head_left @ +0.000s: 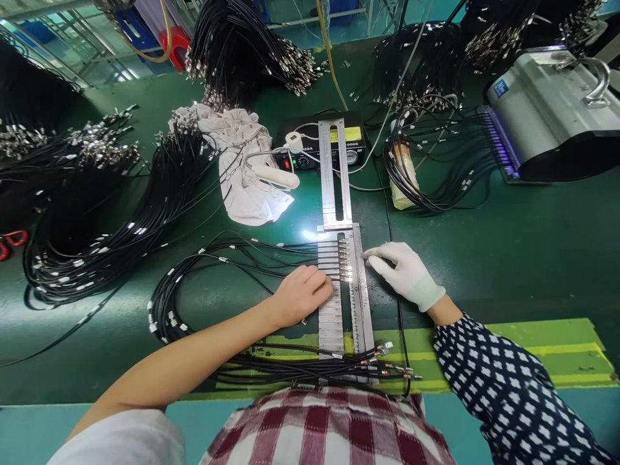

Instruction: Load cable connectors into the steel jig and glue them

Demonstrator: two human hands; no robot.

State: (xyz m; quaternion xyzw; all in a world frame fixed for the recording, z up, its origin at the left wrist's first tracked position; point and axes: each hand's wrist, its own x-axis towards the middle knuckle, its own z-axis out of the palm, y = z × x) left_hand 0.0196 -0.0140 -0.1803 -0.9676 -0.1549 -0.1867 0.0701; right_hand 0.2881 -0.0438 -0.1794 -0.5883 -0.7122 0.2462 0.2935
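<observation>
My left hand (pixel 301 296), bare, rests on the left side of a slotted metal jig (pixel 330 323) with its fingers curled. A thin black cable runs in under those fingers. Above it, several black cables (pixel 295 247) lie side by side across the jig, their metal-tipped ends (pixel 345 258) in a row over the central gap. On the other side is my right hand (pixel 404 271) in a white glove, thumb and forefinger pinched together at the jig's right-hand bar (pixel 363 284). Whatever is between those fingertips is too small to make out.
More loose cables (pixel 300 369) cross the jig's near end. Behind it stand a black control box (pixel 356 155) and a white cloth (pixel 247 194). Large cable bundles (pixel 169 168) lie at left. A metal lamp housing (pixel 552 116) glows violet at right. Red-handled scissors (pixel 17 239) sit far left.
</observation>
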